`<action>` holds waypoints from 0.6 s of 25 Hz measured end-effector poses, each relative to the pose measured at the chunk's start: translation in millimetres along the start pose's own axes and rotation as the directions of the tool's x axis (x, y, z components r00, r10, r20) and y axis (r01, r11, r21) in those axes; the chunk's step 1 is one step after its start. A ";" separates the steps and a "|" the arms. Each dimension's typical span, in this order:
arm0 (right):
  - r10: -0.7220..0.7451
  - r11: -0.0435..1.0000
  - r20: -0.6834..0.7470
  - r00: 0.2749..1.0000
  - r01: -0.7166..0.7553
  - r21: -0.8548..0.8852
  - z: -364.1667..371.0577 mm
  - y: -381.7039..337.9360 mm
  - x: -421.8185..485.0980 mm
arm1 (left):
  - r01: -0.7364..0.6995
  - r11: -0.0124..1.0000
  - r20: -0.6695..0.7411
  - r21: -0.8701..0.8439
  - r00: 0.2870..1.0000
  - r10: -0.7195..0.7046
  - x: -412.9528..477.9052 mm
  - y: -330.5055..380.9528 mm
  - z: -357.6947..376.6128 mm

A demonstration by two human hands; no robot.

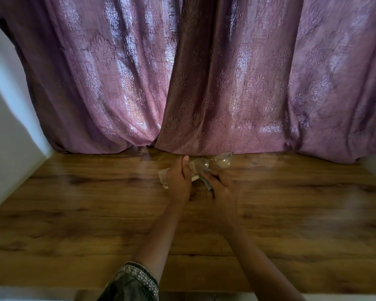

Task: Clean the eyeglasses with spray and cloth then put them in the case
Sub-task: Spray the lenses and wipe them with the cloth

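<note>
The eyeglasses [223, 161], with clear lenses and a thin frame, are held just above the wooden table near the curtain's hem. My left hand [178, 181] grips them at the left lens, thumb up along the rim. My right hand [223, 191] pinches a dark temple arm that points back toward me. Under and behind my left hand lies a white case [162, 175], mostly hidden by the hand; whether it stands open I cannot tell. The picture is blurred by motion.
The wooden table [96, 213] stretches wide on both sides of my arms. A mauve patterned curtain [204, 83] hangs along the table's far edge, touching it. A white wall [7, 127] borders the left side.
</note>
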State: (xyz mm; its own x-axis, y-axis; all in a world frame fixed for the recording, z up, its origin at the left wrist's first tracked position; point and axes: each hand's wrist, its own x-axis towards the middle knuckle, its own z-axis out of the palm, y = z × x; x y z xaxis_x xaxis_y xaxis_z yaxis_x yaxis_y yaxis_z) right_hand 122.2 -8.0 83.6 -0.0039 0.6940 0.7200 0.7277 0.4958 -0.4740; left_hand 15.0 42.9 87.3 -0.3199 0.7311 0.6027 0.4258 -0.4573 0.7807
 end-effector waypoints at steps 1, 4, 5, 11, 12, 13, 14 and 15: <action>0.035 0.999 -0.006 0.999 -0.035 0.002 -2.6 1.8 4.3 | 0.001 1.000 0.002 -0.001 1.000 -0.001 -0.3 -1.3 0.5; 0.077 0.997 -0.038 0.996 -0.076 0.005 -3.5 -2.9 24.9 | 0.003 1.000 0.006 0.004 1.000 -0.004 -1.7 0.6 1.7; 0.059 0.998 -0.034 0.998 -0.058 0.004 -1.7 -7.8 28.3 | 0.012 1.000 0.008 0.004 1.000 -0.012 -1.6 2.2 1.5; -0.072 0.996 0.028 0.997 0.073 -0.044 0.3 -3.3 5.7 | 0.034 0.999 0.000 -0.005 0.999 -0.034 0.1 -0.2 -1.4; -0.055 0.998 0.014 0.998 0.055 -0.032 -1.2 1.9 9.2 | 0.019 1.000 -0.004 -0.003 1.000 -0.019 0.1 -1.6 -1.2; -0.030 0.999 -0.002 1.000 0.030 -0.027 -2.9 4.4 16.0 | 0.008 1.000 -0.009 0.001 1.000 -0.008 -0.2 -2.8 -1.1; -0.005 0.999 -0.017 1.000 0.005 -0.031 -3.6 5.0 23.9 | 0.002 1.000 -0.010 0.007 1.000 -0.002 -0.4 -3.2 -0.9; 0.008 0.999 -0.021 1.000 -0.009 -0.040 -3.5 3.3 30.8 | -0.002 1.000 -0.009 0.015 1.000 0.002 -0.5 -2.5 -0.6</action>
State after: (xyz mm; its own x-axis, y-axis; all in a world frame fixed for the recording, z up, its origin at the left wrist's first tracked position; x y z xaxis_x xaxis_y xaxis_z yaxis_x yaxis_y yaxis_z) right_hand 127.0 13.2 106.0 0.0162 0.6871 0.7264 0.7542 0.4686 -0.4600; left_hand 13.7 43.4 85.2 -0.3270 0.7254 0.6057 0.4392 -0.4509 0.7770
